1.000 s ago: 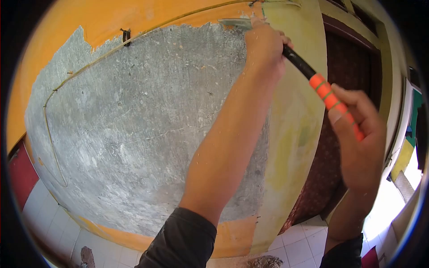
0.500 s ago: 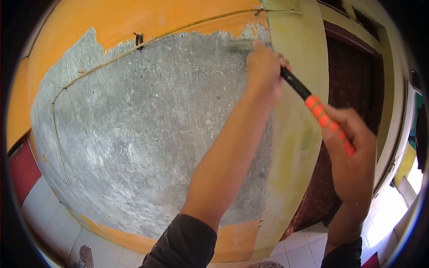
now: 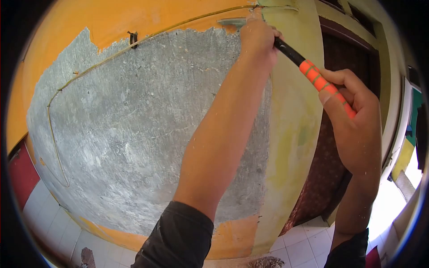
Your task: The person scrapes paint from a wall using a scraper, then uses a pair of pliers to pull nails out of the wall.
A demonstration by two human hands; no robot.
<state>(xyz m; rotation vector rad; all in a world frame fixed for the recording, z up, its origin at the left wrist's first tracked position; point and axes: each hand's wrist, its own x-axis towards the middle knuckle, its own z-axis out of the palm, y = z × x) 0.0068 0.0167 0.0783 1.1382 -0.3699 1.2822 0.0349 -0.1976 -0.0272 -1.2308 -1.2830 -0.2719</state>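
Note:
My left hand (image 3: pixel 258 38) is closed round the neck of a scraper (image 3: pixel 291 51), just behind its flat metal blade (image 3: pixel 231 21). The blade meets the wall at the torn upper edge of the orange paint (image 3: pixel 178 13); part of it is hidden behind my fingers. Lower right, my right hand (image 3: pixel 357 116) grips the end of the scraper's black handle, over an orange sleeve with greenish bands. Below the blade spreads a large patch of bare grey plaster (image 3: pixel 134 116).
A thin cable (image 3: pixel 100 64) loops across the wall, passing close above the blade. Right of the patch runs a yellow-green strip (image 3: pixel 290 134), then a dark brown door (image 3: pixel 346 67). White floor tiles (image 3: pixel 308 243) lie below, with a brown clump (image 3: pixel 267 262) by the wall.
Both hands have moved upward with the scraper. Its blade has gone from the grey plaster up to the orange paint near the cable.

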